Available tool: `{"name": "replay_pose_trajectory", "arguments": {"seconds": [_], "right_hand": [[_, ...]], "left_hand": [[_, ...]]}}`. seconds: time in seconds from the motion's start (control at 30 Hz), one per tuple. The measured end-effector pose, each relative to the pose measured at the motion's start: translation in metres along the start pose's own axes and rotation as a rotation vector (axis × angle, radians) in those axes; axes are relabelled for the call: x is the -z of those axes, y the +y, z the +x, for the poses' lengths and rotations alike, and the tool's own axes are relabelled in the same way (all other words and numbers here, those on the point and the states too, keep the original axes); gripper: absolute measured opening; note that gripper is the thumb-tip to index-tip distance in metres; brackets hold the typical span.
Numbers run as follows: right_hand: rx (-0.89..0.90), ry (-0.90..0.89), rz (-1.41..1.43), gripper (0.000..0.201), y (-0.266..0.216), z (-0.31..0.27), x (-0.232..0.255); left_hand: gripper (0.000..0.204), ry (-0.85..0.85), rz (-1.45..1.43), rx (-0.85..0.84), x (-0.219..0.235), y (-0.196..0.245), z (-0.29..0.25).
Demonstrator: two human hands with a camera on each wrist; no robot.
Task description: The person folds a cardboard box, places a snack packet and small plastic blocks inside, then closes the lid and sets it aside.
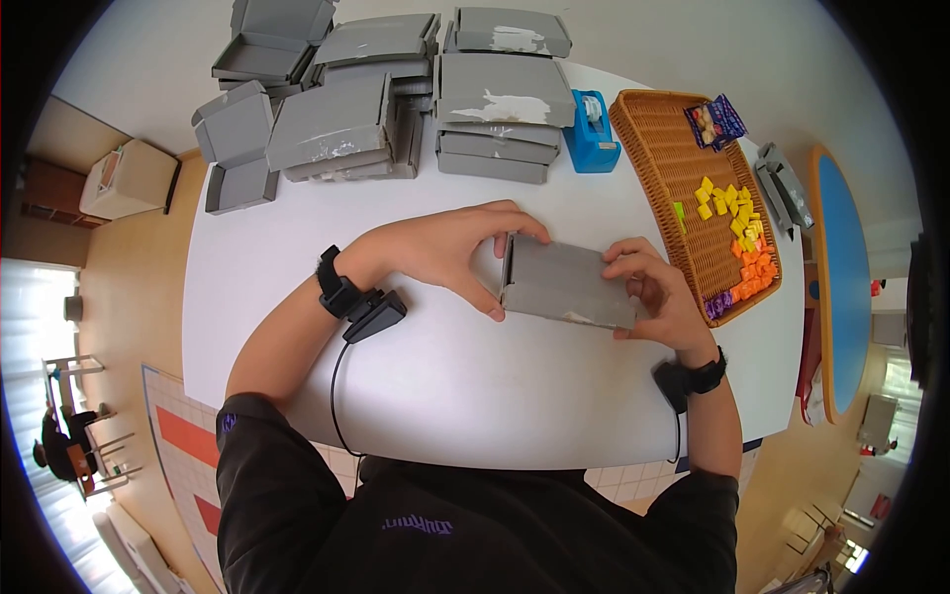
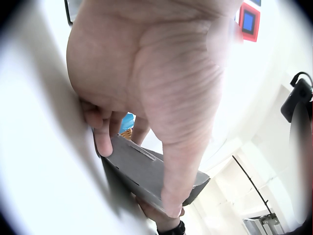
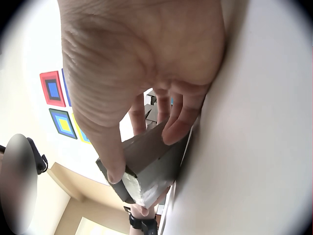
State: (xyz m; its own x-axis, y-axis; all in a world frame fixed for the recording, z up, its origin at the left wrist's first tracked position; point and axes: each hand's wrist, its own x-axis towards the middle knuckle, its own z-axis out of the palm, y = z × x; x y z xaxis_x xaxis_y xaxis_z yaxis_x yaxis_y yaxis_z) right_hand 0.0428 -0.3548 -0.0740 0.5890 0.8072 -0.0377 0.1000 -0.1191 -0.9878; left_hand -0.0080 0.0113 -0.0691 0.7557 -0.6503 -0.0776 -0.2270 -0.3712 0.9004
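A closed flat grey box (image 1: pixel 569 282) lies on the white table between the two hands. The left hand (image 1: pixel 445 252) grips its left end, thumb at the near corner and fingers at the far edge. At the right end the right hand (image 1: pixel 663 297) holds it with thumb near and bent fingers on the far side. In the left wrist view the box (image 2: pixel 139 164) shows its grey side wall between thumb and fingers. In the right wrist view whitish tape covers a corner of the box (image 3: pixel 156 161), with the thumb beside it.
Stacks of grey boxes (image 1: pixel 505 89) stand at the back, with an open box (image 1: pixel 242 183) at their left. A blue tape dispenser (image 1: pixel 592 139) is beside them. On the right, a wicker basket (image 1: pixel 648 148) holds yellow, orange and purple pieces and a dark packet (image 1: pixel 714 123).
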Motion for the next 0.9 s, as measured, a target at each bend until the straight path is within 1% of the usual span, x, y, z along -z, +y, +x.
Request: {"name": "replay_pose_trajectory", "arguments": {"seconds": [0.1,0.2,0.3,0.4,0.63,0.8,0.9], "right_hand": [[-0.053,0.104,0.062,0.084,-0.0035,0.0025,-0.0041],[-0.074,0.171,0.226,0.090,0.0010,0.0029,-0.0087],[-0.046,0.141,0.218,0.087,0.0055,0.0017,-0.0061],[-0.055,0.135,0.207,0.083,0.0014,0.0036,-0.0078],[-0.069,0.101,0.181,0.084,0.0053,0.0029,-0.0041],[-0.086,0.090,0.161,0.083,0.0042,0.0025,-0.0038],[-0.087,0.073,0.131,0.088,0.0052,0.0024,-0.0033]], "left_hand": [[0.099,0.013,0.007,-0.004,-0.0003,-0.0001,-0.0003],[0.100,0.029,0.013,-0.006,-0.0025,0.0004,-0.0004],[0.100,0.037,0.019,-0.009,-0.0036,0.0017,-0.0009],[0.100,0.037,0.025,-0.009,-0.0045,0.0013,-0.0007],[0.100,0.024,0.040,0.006,-0.0040,0.0035,-0.0004],[0.102,0.020,0.085,-0.039,-0.0046,0.0016,-0.0011],[0.104,0.011,0.091,-0.037,-0.0035,0.0034,-0.0020]]}}
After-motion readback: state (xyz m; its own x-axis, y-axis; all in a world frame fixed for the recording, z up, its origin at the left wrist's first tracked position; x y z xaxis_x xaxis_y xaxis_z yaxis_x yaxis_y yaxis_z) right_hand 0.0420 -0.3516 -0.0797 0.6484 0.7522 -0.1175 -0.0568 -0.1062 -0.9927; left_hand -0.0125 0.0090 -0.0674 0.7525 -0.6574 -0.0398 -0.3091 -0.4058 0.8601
